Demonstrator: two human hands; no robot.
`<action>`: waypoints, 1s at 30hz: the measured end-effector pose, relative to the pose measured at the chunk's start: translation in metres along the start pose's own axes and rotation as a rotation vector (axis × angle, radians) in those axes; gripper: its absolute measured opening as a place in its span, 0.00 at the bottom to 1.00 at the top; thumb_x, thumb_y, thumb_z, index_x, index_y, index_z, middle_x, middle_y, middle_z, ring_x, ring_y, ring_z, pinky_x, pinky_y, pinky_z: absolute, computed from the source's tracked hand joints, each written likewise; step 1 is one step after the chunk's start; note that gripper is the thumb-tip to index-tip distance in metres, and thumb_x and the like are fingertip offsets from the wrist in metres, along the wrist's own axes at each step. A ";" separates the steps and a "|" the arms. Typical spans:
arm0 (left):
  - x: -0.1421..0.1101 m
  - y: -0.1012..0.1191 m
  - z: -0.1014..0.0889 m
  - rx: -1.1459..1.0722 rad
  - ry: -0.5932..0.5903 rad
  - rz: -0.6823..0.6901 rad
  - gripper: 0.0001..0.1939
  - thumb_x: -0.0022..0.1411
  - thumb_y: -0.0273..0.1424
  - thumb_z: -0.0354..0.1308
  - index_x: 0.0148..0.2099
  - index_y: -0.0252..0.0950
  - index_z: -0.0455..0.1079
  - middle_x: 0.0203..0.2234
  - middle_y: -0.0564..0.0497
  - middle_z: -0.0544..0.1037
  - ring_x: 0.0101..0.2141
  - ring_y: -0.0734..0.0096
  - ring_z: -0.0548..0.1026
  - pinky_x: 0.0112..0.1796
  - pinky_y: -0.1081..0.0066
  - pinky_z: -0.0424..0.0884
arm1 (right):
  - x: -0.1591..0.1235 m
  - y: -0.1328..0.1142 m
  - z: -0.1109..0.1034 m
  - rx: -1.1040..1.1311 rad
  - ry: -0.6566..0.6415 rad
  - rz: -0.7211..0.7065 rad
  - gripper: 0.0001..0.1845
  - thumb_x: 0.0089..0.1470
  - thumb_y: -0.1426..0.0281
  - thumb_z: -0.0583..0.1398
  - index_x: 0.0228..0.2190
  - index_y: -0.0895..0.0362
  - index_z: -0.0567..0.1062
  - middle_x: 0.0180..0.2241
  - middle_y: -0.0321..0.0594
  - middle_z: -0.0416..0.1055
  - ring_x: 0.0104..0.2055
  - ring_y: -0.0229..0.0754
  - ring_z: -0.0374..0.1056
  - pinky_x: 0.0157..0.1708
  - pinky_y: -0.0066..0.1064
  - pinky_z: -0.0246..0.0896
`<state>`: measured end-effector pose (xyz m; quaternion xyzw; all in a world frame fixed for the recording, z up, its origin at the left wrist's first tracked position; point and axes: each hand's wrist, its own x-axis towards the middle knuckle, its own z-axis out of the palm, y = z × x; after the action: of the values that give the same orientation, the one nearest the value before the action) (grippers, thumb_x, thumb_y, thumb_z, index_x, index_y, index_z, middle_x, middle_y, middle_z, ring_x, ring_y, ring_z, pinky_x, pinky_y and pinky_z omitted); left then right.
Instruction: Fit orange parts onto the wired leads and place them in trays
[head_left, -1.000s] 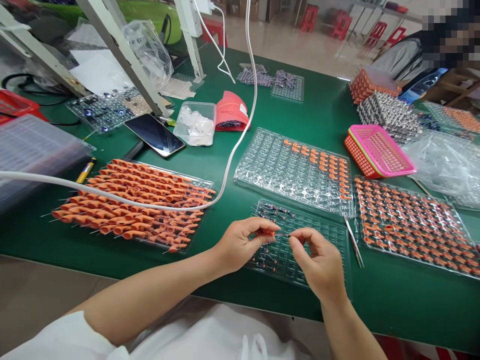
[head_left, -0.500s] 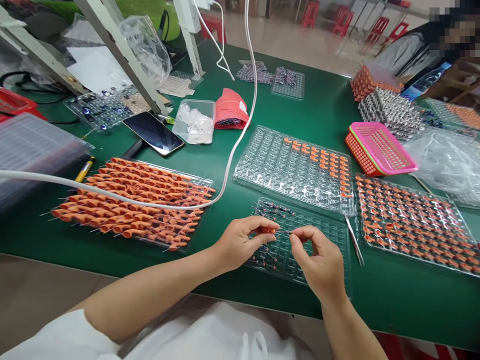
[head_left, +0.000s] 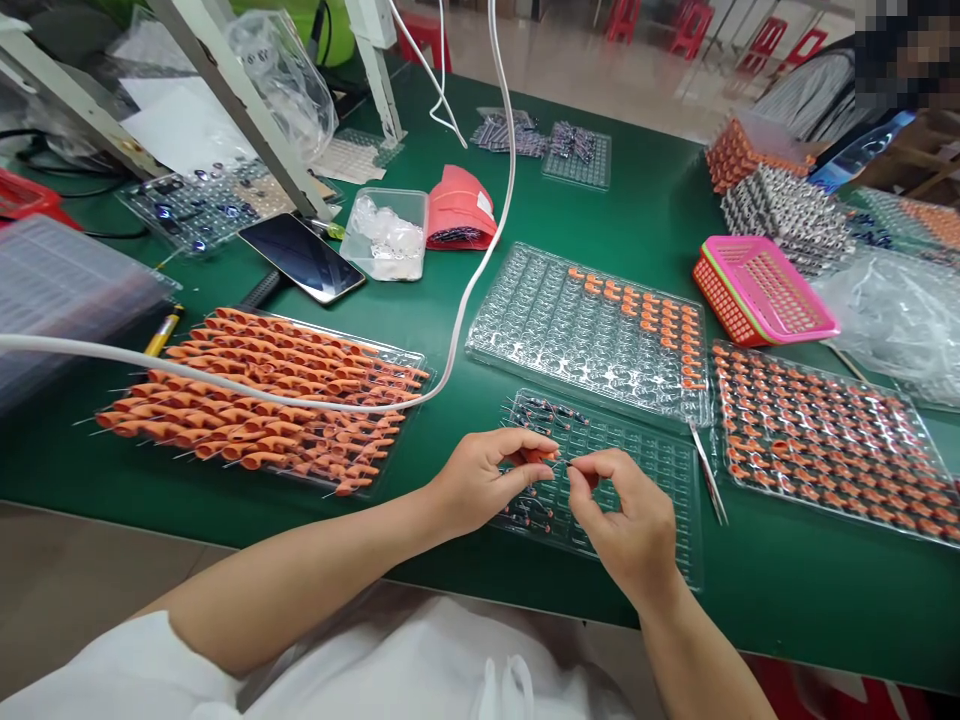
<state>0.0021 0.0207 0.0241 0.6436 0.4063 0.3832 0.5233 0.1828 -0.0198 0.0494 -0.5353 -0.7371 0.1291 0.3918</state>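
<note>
My left hand (head_left: 487, 478) is closed in a pinch on a small orange plastic shell (head_left: 551, 455), mostly hidden by the fingers. Facing it, my right hand (head_left: 626, 510) pinches the end of a thin dark wired part (head_left: 562, 463) that reaches toward the shell. Whether its other end sits inside the shell I cannot tell. Both hands are above a clear tray (head_left: 637, 450) that has small dark wired parts (head_left: 544, 410) along its left side. Behind it lies a larger clear tray (head_left: 540, 310) with orange shells (head_left: 667, 320) at its right side. Metal tweezers (head_left: 708, 475) rest by the tray's right edge.
To the left, a tray is piled with orange shells (head_left: 285, 400), and a white cable (head_left: 360, 407) arches over it. A filled tray (head_left: 832, 440) lies on the right, below a pink basket (head_left: 772, 290). A phone (head_left: 304, 258) and a clear box (head_left: 386, 235) stand farther back.
My right hand has moved slightly left, closer to the left hand, and less of the thin part shows between them. Both pinches stay closed. The whole view has shifted a little.
</note>
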 end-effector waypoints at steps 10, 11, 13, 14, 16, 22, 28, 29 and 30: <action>-0.002 -0.003 -0.001 0.118 -0.011 0.137 0.10 0.61 0.26 0.62 0.45 0.36 0.76 0.36 0.49 0.82 0.34 0.71 0.79 0.39 0.74 0.75 | -0.001 0.003 0.002 -0.003 -0.052 -0.031 0.06 0.57 0.78 0.58 0.34 0.54 0.71 0.27 0.35 0.71 0.28 0.37 0.67 0.31 0.31 0.62; -0.002 -0.003 -0.001 0.129 -0.013 0.145 0.10 0.61 0.26 0.62 0.46 0.36 0.76 0.36 0.49 0.82 0.34 0.71 0.80 0.39 0.74 0.75 | -0.001 0.003 0.002 -0.006 -0.056 -0.036 0.06 0.57 0.78 0.58 0.34 0.54 0.71 0.27 0.35 0.71 0.28 0.37 0.67 0.31 0.31 0.62; -0.002 -0.003 -0.002 0.154 -0.016 0.172 0.09 0.62 0.26 0.61 0.46 0.36 0.75 0.37 0.49 0.82 0.35 0.70 0.80 0.41 0.73 0.76 | -0.001 0.004 0.003 -0.009 -0.058 -0.048 0.07 0.57 0.78 0.58 0.34 0.54 0.71 0.27 0.35 0.71 0.28 0.37 0.67 0.32 0.31 0.62; -0.001 -0.003 -0.002 0.169 -0.016 0.189 0.09 0.62 0.26 0.61 0.46 0.36 0.75 0.37 0.49 0.82 0.36 0.70 0.80 0.41 0.73 0.76 | -0.001 0.004 0.003 -0.007 -0.056 -0.056 0.07 0.57 0.78 0.58 0.34 0.54 0.71 0.27 0.35 0.71 0.28 0.38 0.67 0.32 0.32 0.62; -0.001 -0.003 -0.002 0.196 -0.015 0.222 0.10 0.63 0.26 0.60 0.47 0.37 0.75 0.37 0.49 0.82 0.36 0.69 0.80 0.41 0.72 0.75 | -0.001 0.005 0.003 -0.008 -0.048 -0.071 0.07 0.56 0.78 0.58 0.35 0.54 0.71 0.28 0.36 0.72 0.29 0.38 0.68 0.32 0.32 0.62; 0.000 -0.005 -0.002 0.240 -0.009 0.284 0.09 0.64 0.26 0.59 0.47 0.37 0.74 0.36 0.49 0.82 0.36 0.70 0.79 0.40 0.72 0.75 | -0.002 0.005 0.002 -0.045 -0.065 -0.082 0.07 0.57 0.78 0.57 0.34 0.54 0.71 0.28 0.37 0.72 0.29 0.38 0.67 0.32 0.32 0.63; 0.000 -0.008 -0.002 0.297 -0.017 0.346 0.09 0.65 0.26 0.58 0.47 0.36 0.74 0.34 0.49 0.82 0.34 0.70 0.78 0.38 0.72 0.74 | -0.003 0.006 0.003 -0.033 -0.094 -0.083 0.07 0.57 0.79 0.58 0.35 0.55 0.70 0.29 0.37 0.71 0.30 0.37 0.67 0.33 0.32 0.62; 0.000 -0.008 -0.002 0.300 -0.016 0.350 0.09 0.65 0.26 0.59 0.47 0.36 0.74 0.34 0.49 0.82 0.34 0.70 0.78 0.38 0.72 0.74 | -0.003 0.006 0.003 -0.033 -0.100 -0.080 0.07 0.58 0.79 0.58 0.35 0.55 0.70 0.29 0.37 0.71 0.30 0.38 0.67 0.33 0.32 0.63; 0.001 -0.008 -0.002 0.300 -0.017 0.352 0.09 0.64 0.26 0.59 0.47 0.36 0.74 0.34 0.49 0.82 0.34 0.70 0.78 0.38 0.72 0.74 | -0.003 0.007 0.003 -0.034 -0.106 -0.077 0.07 0.58 0.78 0.58 0.35 0.55 0.70 0.29 0.37 0.72 0.30 0.38 0.67 0.33 0.32 0.63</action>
<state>-0.0006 0.0230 0.0163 0.7783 0.3359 0.3985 0.3501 0.1853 -0.0190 0.0420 -0.5054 -0.7790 0.1297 0.3478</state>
